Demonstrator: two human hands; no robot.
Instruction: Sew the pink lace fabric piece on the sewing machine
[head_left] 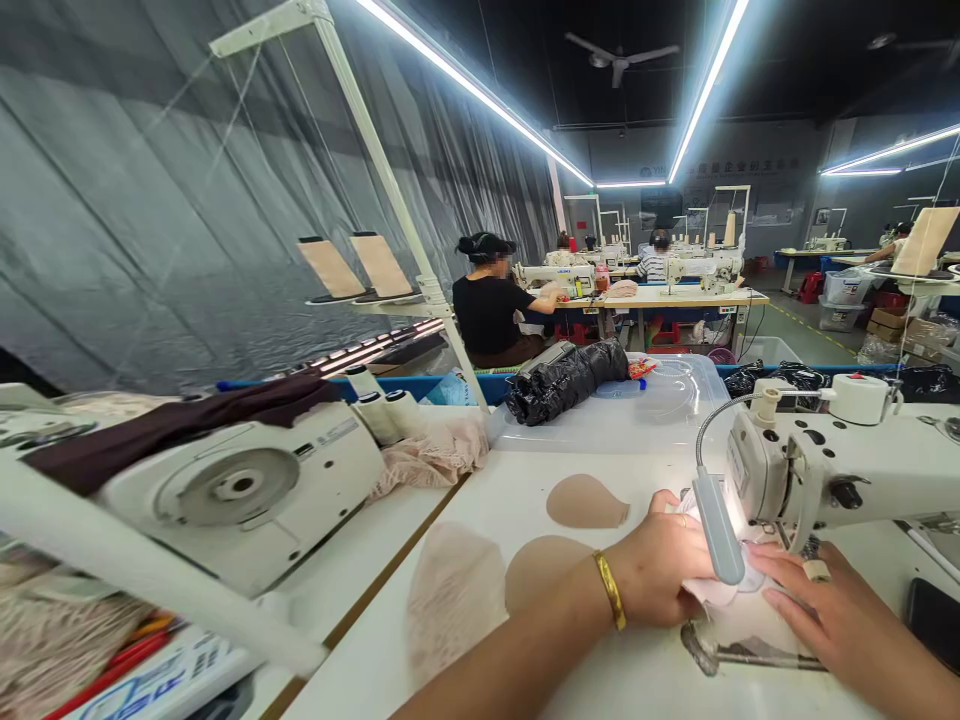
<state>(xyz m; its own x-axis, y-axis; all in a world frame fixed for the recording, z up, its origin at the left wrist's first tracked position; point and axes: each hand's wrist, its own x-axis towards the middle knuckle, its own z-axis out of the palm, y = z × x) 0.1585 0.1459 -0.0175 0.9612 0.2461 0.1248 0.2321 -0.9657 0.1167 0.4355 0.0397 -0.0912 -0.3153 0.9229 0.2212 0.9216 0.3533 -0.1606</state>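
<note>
Pale pink fabric (712, 592) lies under the head of a white sewing machine (870, 465), lit by a small grey lamp (718, 528) on a bendy neck. My left hand (664, 565), with a gold bracelet at the wrist, grips the fabric left of the needle area, fingers curled. On the right side my right hand (821, 600) rests on the cloth, its fingers stretched out. The needle is hidden behind the lamp. Beige cut pieces (586, 500) and a lace piece (456, 600) lie on the white table to the left.
Another sewing machine (247, 487) stands at the left beside a white thread stand (382, 170). A black plastic bundle (568, 382) lies on a clear plastic sheet behind the table. A dark phone-like object (934, 615) is at the right edge. A person (491, 310) sits farther ahead.
</note>
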